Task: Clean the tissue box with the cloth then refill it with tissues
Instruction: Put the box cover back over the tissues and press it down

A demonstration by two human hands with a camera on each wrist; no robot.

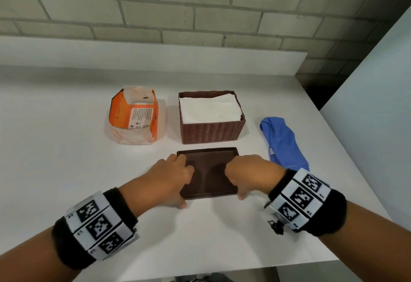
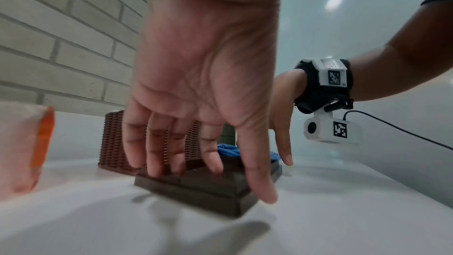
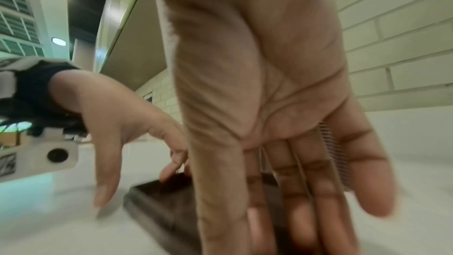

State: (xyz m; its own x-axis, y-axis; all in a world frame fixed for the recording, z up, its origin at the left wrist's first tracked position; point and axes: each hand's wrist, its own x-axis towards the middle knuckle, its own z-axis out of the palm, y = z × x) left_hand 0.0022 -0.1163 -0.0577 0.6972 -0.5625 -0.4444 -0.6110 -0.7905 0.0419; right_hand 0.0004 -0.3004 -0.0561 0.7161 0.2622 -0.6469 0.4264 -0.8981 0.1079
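The brown woven tissue box [image 1: 213, 131] stands mid-table, filled with white tissues [image 1: 210, 109]. Its brown lid [image 1: 211, 171] lies upturned on the table just in front of it. My left hand [image 1: 184, 183] is at the lid's left end, my right hand [image 1: 235, 179] at its right end. In the left wrist view the left hand [image 2: 215, 183] has straight fingers resting on the lid [image 2: 196, 195], its thumb down by the near corner. The right hand [image 3: 269, 220] likewise lays straight fingers on the lid [image 3: 159, 201]. A blue cloth [image 1: 282, 141] lies to the right.
An opened orange and clear tissue pack [image 1: 133, 119] sits left of the box. A brick wall and a raised white ledge [image 1: 155, 59] run along the back. The table's near edge [image 1: 222, 269] is close behind my wrists; a pale panel [image 1: 378, 103] stands at the right.
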